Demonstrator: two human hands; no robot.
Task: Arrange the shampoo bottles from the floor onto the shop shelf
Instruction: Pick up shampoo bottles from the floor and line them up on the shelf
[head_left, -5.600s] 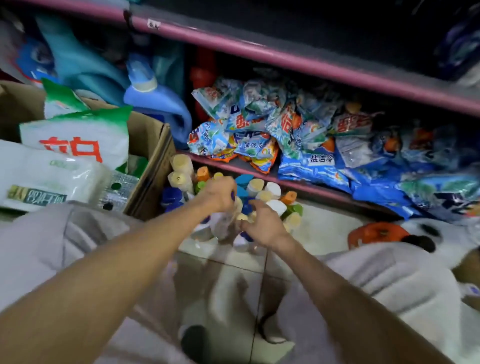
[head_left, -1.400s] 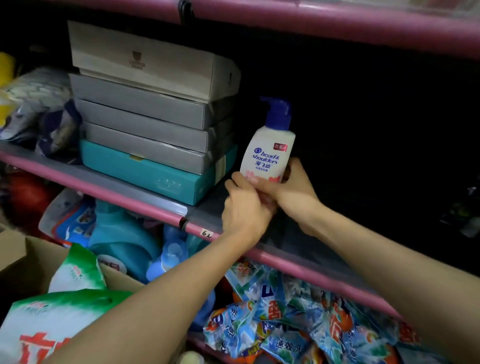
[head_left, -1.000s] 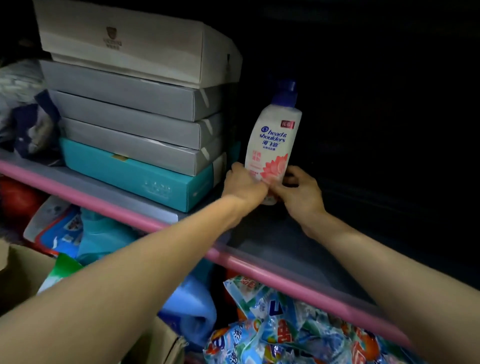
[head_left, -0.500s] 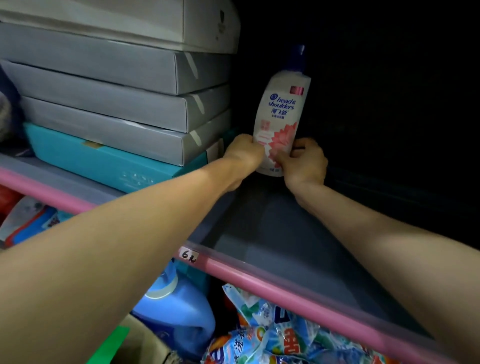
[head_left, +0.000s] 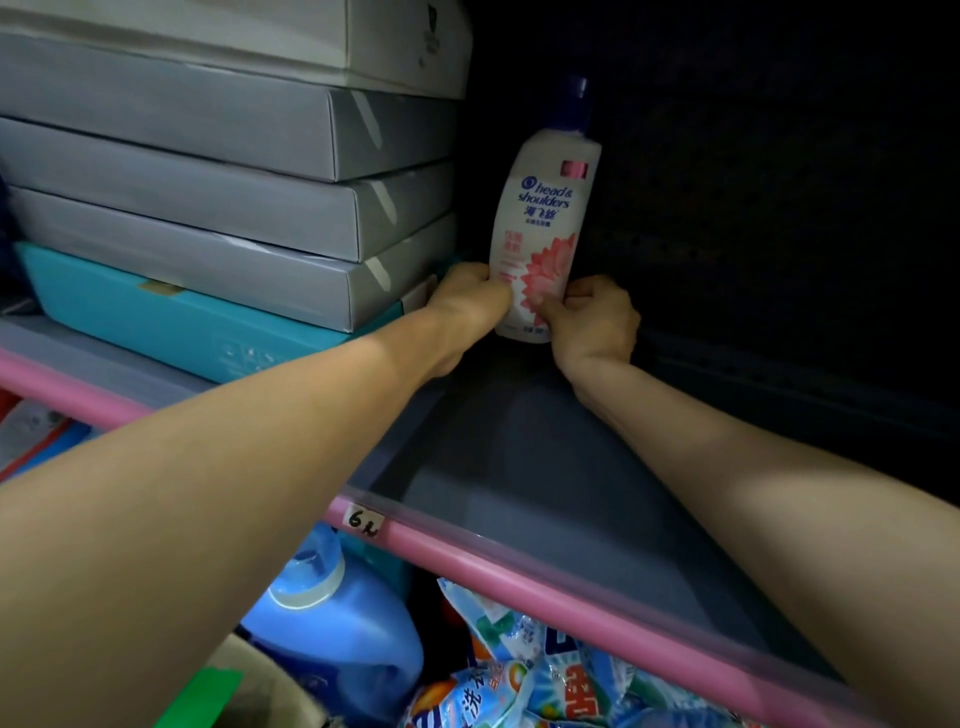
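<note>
Left hand (head_left: 470, 296): fingers curled round the lower left side of the white plastic shampoo bottle with a dark blue cap and pink flower label (head_left: 545, 228), gripping it near the base. Right hand (head_left: 597, 317): fingers curled, thumb pressed on the front of the label, pinching the bottle's lower right side. Both hands hold the one bottle.

The bottle stands upright, leaning very slightly, at the back of the grey shelf board with a pink front rail (head_left: 519, 457). Its base appears to touch the board, though the gloom back there makes it hard to tell whether it is fully seated. It sits just beside the stack of flat grey cardboard boxes on a teal box (head_left: 234, 218), to their right.

Change noted: over the last second or so the bottle has travelled from near the front rail to the rear corner, and the arms have stretched further in. Some seconds ago both hands were down among the bottles on the floor. In my judgement the first bottle is all but placed; the hands need only let go (the rest of the board to the right looks unoccupied).

Below the rail: a blue plastic detergent jug (head_left: 332, 623) and crinkled blue detergent sachets (head_left: 519, 675) on the lower shelf. A handwritten label (head_left: 363, 519) sits on the rail.
</note>
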